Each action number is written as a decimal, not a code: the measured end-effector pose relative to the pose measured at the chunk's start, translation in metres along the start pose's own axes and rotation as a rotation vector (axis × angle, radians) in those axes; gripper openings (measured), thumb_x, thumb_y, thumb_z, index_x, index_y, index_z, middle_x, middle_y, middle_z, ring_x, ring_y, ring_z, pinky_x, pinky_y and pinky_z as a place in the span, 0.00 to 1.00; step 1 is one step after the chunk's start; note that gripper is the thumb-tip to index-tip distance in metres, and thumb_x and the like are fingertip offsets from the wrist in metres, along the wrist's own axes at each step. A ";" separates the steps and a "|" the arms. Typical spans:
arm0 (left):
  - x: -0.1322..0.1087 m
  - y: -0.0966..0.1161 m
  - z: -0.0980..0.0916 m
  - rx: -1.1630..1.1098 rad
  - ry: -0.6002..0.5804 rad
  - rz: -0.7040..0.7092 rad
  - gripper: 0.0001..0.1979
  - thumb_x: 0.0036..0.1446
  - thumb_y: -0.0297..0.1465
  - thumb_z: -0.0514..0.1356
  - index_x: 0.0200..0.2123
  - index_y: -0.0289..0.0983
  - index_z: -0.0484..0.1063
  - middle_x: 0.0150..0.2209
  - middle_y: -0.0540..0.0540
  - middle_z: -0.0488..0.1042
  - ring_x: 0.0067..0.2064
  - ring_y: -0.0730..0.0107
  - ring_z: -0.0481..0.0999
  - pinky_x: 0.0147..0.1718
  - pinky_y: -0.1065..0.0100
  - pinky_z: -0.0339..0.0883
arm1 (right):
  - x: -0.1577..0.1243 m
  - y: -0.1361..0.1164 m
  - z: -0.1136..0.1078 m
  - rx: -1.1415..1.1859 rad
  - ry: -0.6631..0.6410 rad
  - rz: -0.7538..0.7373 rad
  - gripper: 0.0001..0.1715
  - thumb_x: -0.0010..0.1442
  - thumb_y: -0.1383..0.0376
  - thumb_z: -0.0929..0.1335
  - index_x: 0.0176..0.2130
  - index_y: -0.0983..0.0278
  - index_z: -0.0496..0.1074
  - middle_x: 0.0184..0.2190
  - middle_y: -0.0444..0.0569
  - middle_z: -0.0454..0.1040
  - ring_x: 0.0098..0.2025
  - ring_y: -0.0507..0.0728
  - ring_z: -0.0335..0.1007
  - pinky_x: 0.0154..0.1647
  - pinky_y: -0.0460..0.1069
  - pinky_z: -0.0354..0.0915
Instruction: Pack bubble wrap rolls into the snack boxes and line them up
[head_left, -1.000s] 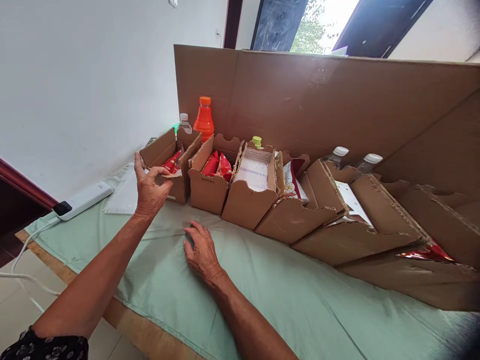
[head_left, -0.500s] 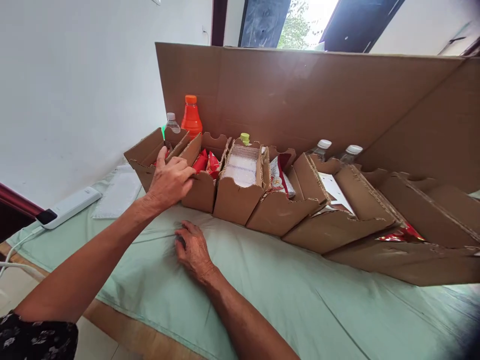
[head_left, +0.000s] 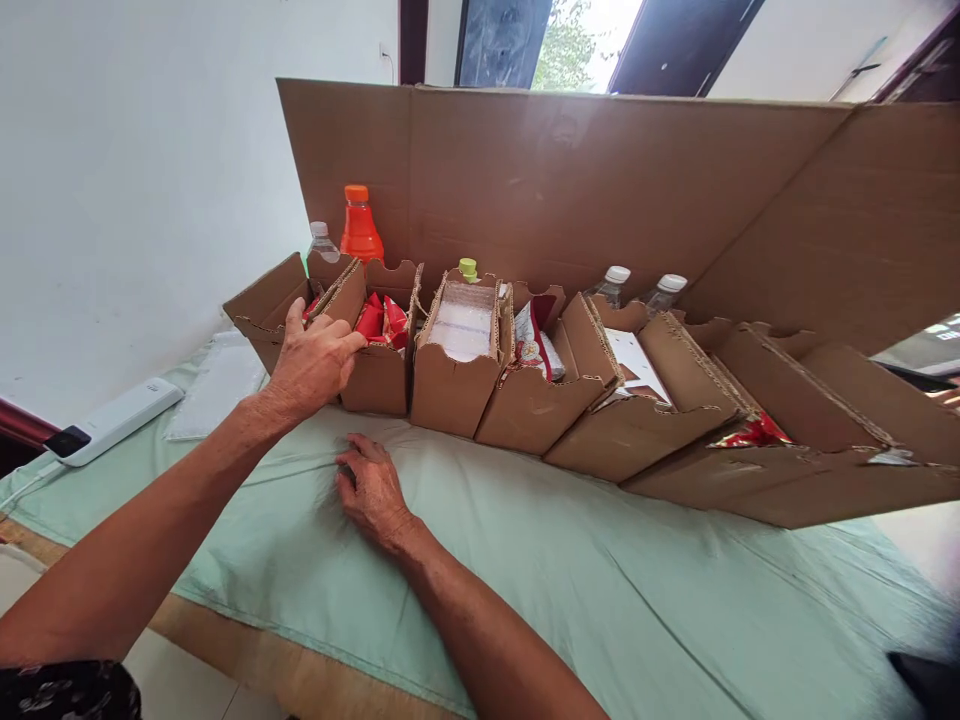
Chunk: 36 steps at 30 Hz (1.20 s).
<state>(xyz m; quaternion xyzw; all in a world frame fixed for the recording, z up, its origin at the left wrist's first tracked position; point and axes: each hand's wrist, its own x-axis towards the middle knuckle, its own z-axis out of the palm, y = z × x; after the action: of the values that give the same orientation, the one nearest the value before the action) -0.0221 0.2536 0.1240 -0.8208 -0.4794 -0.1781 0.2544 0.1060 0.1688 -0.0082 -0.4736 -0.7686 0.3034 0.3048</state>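
Observation:
My left hand (head_left: 315,362) is at the front of the leftmost cardboard box (head_left: 264,335). Its fingers curl over the box's edge, one fingertip reaching in at the top, and part of the grip is hidden behind the hand. Red packets (head_left: 382,320) lie in the neighbouring box, just right of the fingers. My right hand (head_left: 375,490) rests palm down on the green cloth (head_left: 480,560), fingers loosely bent and apart, holding nothing.
More cardboard boxes run to the right, one with bubble wrap (head_left: 463,322), another with a white sheet (head_left: 636,365). Behind them stand an orange bottle (head_left: 361,230), clear bottles (head_left: 611,288) and a tall cardboard panel (head_left: 555,180). A white power strip (head_left: 116,420) lies at left.
The view has turned to the right, so the boxes and bottles sit further left in the picture. Both hands keep nearly the same places beside the boxes and on the cloth.

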 end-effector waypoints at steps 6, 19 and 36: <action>-0.013 0.004 -0.017 -0.088 0.087 0.006 0.16 0.61 0.27 0.55 0.48 0.37 0.79 0.49 0.36 0.80 0.58 0.43 0.75 0.66 0.33 0.53 | -0.005 -0.005 -0.034 0.035 -0.033 0.035 0.12 0.55 0.73 0.73 0.40 0.63 0.81 0.53 0.54 0.80 0.57 0.63 0.75 0.60 0.56 0.67; 0.044 0.067 -0.015 -0.378 0.059 0.087 0.08 0.58 0.28 0.61 0.37 0.36 0.81 0.66 0.35 0.69 0.73 0.37 0.55 0.68 0.36 0.52 | -0.056 0.045 -0.131 0.109 0.298 0.345 0.37 0.61 0.65 0.66 0.67 0.68 0.59 0.48 0.55 0.80 0.37 0.55 0.76 0.43 0.51 0.70; 0.027 0.075 -0.021 -0.333 0.077 0.072 0.07 0.59 0.29 0.60 0.35 0.37 0.80 0.60 0.35 0.74 0.69 0.36 0.63 0.66 0.34 0.56 | -0.096 0.055 -0.144 0.106 0.281 0.389 0.34 0.59 0.65 0.67 0.64 0.66 0.66 0.43 0.52 0.82 0.40 0.58 0.76 0.46 0.54 0.68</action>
<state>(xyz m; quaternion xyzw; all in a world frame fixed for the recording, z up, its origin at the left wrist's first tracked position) 0.0556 0.2292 0.1369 -0.8609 -0.4032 -0.2772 0.1396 0.2800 0.1271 0.0237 -0.6335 -0.5962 0.3272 0.3690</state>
